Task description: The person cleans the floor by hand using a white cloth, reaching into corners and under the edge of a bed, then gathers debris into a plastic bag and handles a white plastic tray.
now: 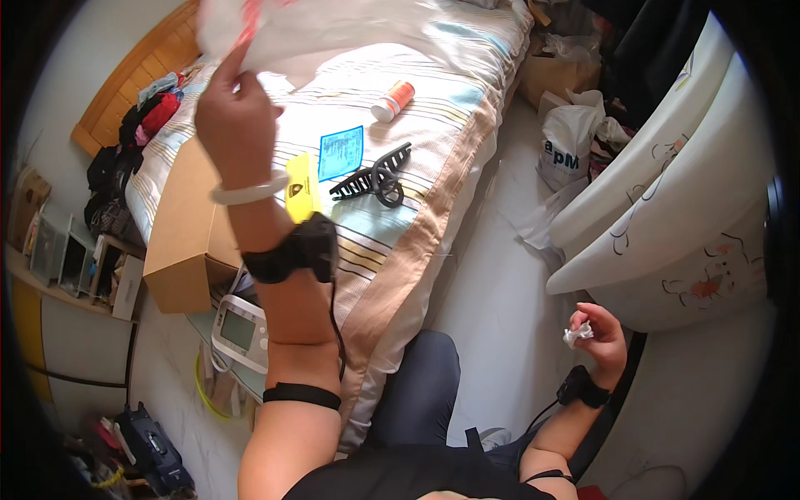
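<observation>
My left hand (237,115) is raised over the bed with its fingers closed on a thin white plastic bag (337,31) with red print. The bag is spread out and blurred, and runs past the top of the picture. Off to the right, my right hand (603,340) pinches a crumpled white scrap (578,334), tissue or plastic; I cannot tell which. On the striped bedspread (362,256) lie an orange bottle with a white cap (394,101), a blue printed sheet (341,153), a black claw hair clip (359,182) and a yellow packet (302,186).
A cardboard box (187,231) sits at the bed's near left, beside a blood pressure monitor (239,332). Clothes (115,169) are heaped by the wooden headboard (137,75). A patterned white curtain (650,206) hangs right; bags (565,140) stand on the floor behind it.
</observation>
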The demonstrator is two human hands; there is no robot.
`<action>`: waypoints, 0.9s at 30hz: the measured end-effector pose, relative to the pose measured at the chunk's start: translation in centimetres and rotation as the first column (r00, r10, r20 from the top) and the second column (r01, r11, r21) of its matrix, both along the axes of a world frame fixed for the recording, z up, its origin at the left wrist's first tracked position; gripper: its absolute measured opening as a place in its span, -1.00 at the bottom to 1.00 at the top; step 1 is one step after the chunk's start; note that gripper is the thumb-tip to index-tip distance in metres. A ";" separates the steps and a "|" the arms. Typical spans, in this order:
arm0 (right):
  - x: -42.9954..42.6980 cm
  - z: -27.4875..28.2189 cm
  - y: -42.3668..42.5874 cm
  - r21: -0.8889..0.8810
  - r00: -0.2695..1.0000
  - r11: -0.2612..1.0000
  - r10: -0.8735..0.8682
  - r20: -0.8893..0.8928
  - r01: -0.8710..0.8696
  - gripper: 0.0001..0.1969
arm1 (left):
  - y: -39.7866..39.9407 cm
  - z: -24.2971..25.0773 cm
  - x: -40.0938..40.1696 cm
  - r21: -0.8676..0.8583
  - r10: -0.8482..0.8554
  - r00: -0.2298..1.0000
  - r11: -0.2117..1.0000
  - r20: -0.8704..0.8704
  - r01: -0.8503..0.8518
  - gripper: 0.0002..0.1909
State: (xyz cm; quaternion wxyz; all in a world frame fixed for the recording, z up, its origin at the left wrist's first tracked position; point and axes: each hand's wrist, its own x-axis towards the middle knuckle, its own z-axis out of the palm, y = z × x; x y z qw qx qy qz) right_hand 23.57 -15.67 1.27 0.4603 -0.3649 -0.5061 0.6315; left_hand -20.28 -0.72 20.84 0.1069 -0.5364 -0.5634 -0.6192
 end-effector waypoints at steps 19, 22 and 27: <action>-2.5 -1.7 2.5 0.051 0.956 0.960 -0.266 -0.125 0.274 -0.65 | 1.2 -11.7 16.6 -0.037 -0.294 0.019 -0.053 0.956 0.998 -0.50; -3.1 -1.9 2.7 0.083 0.897 0.926 -0.331 -0.294 0.369 -0.65 | 0.8 -16.3 17.8 -0.004 -0.043 -0.009 -0.292 0.999 0.957 -0.44; -6.0 1.8 5.5 0.089 0.820 0.874 -0.407 -0.402 0.478 -0.66 | 0.5 -17.5 18.7 0.043 0.046 -0.026 -0.424 0.999 0.905 -0.38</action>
